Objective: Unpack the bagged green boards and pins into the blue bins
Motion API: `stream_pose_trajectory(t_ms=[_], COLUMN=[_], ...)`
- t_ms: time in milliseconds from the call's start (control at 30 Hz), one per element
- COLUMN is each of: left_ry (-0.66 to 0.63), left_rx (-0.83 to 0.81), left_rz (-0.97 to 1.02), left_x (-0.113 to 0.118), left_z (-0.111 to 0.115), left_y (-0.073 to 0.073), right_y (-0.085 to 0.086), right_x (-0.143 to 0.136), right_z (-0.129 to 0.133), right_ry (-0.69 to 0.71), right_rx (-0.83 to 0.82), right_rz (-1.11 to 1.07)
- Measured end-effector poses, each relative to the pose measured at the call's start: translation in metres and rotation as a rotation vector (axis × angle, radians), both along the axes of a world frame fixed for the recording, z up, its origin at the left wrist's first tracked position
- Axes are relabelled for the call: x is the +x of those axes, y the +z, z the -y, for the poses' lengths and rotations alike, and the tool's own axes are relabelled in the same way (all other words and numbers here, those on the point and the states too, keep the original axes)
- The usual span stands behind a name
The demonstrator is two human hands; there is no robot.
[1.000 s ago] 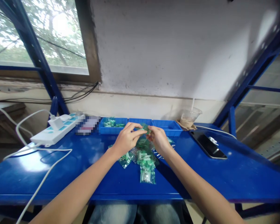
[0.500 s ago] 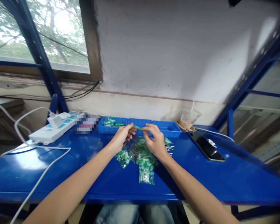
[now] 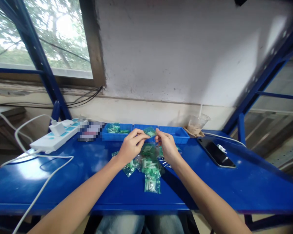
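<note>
Between my two hands, a small green plastic bag (image 3: 150, 131) is held up in front of the blue bins. My left hand (image 3: 133, 144) pinches its left side with thumb and fingers. The right edge of the bag is gripped by my right hand (image 3: 166, 143). Below them lies a pile of green plastic bags (image 3: 150, 165) with small white and metal pieces inside; the nearest bag (image 3: 152, 184) lies flat toward me. Several loose thin metal pieces (image 3: 166, 163) lie under my right hand, partly hidden by it.
Three joined blue bins (image 3: 174, 138) stand along the back; the left one holds green bags (image 3: 114, 128). On the right are a phone (image 3: 216, 152), white earphones (image 3: 221, 149) and a plastic cup (image 3: 197, 123) with a straw. A white power strip (image 3: 48, 140) with trailing cables occupies the left.
The green bag has turned so that its flat side shows more. My left hand has rolled over, its back now facing up, and my right hand has shifted slightly right.
</note>
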State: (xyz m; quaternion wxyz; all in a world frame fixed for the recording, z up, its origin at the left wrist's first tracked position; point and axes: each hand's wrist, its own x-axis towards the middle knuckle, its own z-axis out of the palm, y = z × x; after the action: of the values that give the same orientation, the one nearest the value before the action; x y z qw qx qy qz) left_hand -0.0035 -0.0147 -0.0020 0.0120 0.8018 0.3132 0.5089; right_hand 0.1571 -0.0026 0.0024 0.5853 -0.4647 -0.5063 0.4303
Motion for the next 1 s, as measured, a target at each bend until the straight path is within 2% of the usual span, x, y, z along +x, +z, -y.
stream_pose_trajectory(t_ms=[100, 167, 267, 400, 500, 567, 633, 733, 867, 933, 1000], left_ry=[0.028, 0.052, 0.005, -0.138, -0.168, -0.147, -0.101, 0.005, 0.089, 0.068, 0.052], left_rx=[-0.012, -0.111, -0.437, -0.944, -1.079, -1.057, -0.959, -0.662, -0.204, -0.074, -0.032], left_rz=[-0.030, 0.020, 0.196, 0.591, 0.721, 0.719, 0.653, 0.454, 0.115, -0.028, -0.127], left_x=[0.000, 0.002, 0.002, -0.001, -0.005, -0.007, -0.007, -0.005, -0.003, -0.003, -0.002], left_z=[-0.001, -0.003, -0.006, -0.011, -0.013, -0.014, -0.014, -0.011, -0.006, -0.004, -0.006], left_y=[-0.001, -0.001, 0.000, 0.003, 0.005, 0.005, 0.005, 0.003, 0.001, -0.002, -0.006], right_y=[-0.005, -0.007, -0.010, -0.010, -0.010, -0.011, -0.011, -0.013, -0.013, -0.013, -0.013], right_x=[0.000, -0.001, -0.003, -0.006, -0.006, -0.005, -0.004, -0.002, -0.002, -0.002, -0.002], right_z=[-0.003, -0.003, 0.000, 0.007, 0.010, 0.009, 0.008, 0.003, -0.004, -0.007, -0.008], right_ry=[0.050, 0.043, -0.003, -0.028, -0.011, -0.028, -0.070, -0.102, 0.026, 0.085, 0.113], right_rx=[0.001, 0.094, 0.335, 0.591, 0.643, 0.647, 0.626, 0.492, 0.135, -0.025, -0.117], right_rz=[-0.028, 0.029, 0.254, 0.530, 0.592, 0.612, 0.623, 0.552, 0.201, 0.017, -0.118])
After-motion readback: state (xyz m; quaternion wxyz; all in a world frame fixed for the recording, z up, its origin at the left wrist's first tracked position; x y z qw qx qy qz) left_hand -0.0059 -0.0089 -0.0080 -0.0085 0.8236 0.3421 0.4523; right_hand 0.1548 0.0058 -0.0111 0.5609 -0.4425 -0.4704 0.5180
